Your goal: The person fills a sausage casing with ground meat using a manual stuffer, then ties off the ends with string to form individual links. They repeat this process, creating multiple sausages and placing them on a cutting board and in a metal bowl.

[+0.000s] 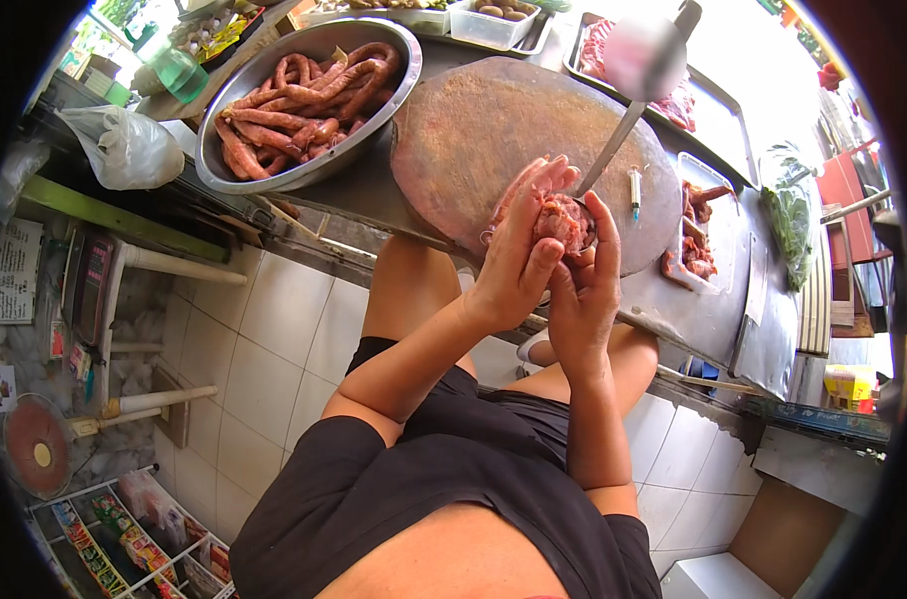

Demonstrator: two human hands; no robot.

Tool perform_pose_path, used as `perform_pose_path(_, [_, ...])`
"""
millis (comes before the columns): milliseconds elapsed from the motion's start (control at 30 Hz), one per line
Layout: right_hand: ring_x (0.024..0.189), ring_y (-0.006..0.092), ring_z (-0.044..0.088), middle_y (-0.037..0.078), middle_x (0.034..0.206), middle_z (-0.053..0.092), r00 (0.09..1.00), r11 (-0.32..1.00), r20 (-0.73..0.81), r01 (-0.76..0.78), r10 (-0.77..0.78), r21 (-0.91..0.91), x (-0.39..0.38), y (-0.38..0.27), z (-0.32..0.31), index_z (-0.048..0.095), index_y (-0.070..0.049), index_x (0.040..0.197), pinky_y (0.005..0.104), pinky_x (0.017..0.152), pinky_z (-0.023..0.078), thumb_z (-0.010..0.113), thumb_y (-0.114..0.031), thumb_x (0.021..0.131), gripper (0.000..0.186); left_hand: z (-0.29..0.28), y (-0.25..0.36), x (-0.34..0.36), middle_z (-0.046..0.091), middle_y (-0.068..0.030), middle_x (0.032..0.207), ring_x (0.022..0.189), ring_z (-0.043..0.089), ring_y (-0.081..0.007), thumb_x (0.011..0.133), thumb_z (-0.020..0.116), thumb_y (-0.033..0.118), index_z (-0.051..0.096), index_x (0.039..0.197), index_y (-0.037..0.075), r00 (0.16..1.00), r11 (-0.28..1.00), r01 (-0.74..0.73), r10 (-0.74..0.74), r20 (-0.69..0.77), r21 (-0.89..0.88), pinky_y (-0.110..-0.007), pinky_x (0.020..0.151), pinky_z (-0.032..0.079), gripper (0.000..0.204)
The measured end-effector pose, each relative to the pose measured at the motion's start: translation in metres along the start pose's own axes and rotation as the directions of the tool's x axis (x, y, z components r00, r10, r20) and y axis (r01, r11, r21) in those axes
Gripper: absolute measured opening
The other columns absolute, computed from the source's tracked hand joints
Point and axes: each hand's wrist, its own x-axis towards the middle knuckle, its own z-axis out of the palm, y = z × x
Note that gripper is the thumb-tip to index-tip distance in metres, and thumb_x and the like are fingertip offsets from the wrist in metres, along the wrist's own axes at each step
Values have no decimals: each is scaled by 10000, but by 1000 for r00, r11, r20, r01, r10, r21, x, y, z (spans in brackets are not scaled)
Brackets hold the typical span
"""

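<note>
Cradling the raw meat (pixel 565 222) between them, the two hands hold it at the near edge of the round board (pixel 503 120). The left hand (pixel 513 265) lies along its left side, fingers nearly straight and close together; the right hand (pixel 588 304) curls round the other side, its index finger bent up along the meat and its thumb below. Neither set is spread wide, and how firmly they press I cannot tell.

The meat looks soft and wet, so a hard squeeze could push it out through the gap between the thumbs. Any that slipped toward the body would have little board to catch it, and could land on a leg or the tiled floor (pixel 274 309).

A long metal handle (pixel 613 148) slants down to the meat (its lower end is hidden, so I cannot say what it carries). Sticking out so far, it might be knocked and twist whatever sits at that end. The syringe (pixel 635 192) lies loose on the board, just beside the right fingers; a sideways sweep could roll it toward the plastic box (pixel 723 280).
</note>
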Motion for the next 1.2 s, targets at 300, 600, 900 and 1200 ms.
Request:
perform_pose_path(300, [1190,185,624,144,1325,621,998,999,34,54,-53,-4,8,-9,-1,312,-36,1569,314,1018,510,582,98,964,677,-9,-10,0,543,-258,1430,1348,487,-430,948,358,743,382,1506,-60,986,902,-158,166,14,402,-529,1147,293,978])
perform_pose_path(600, [1126,172,650,137,1306,625,998,997,33,-60,58,45,12,-27,-2,328,-49,1564,290,946,548,531,167,944,687,-30,-14,-5,547,-197,1469,1363,497,-384,936,360,744,473,1471,-30,943,584,-331,242,231,741,-551,1161,253,948])
perform_pose_path(900, [1253,241,590,149,1460,496,970,942,-53,217,-238,-256,22,-8,-8,357,-28,1533,335,1000,537,568,117,960,628,-27,-9,-7,297,-280,1625,1531,264,-399,1070,419,474,348,1543,-44,966,988,154,-147,213,-20,-430,1219,235,705])
perform_pose_path(1200, [1258,315,601,184,1461,491,945,862,14,303,-326,-407,17,-13,0,415,-7,1478,399,1052,515,636,117,878,652,-15,10,-3,361,-192,1593,1429,389,-265,923,398,792,290,1571,-23,964,953,241,-213,161,-185,-370,1138,354,1047])
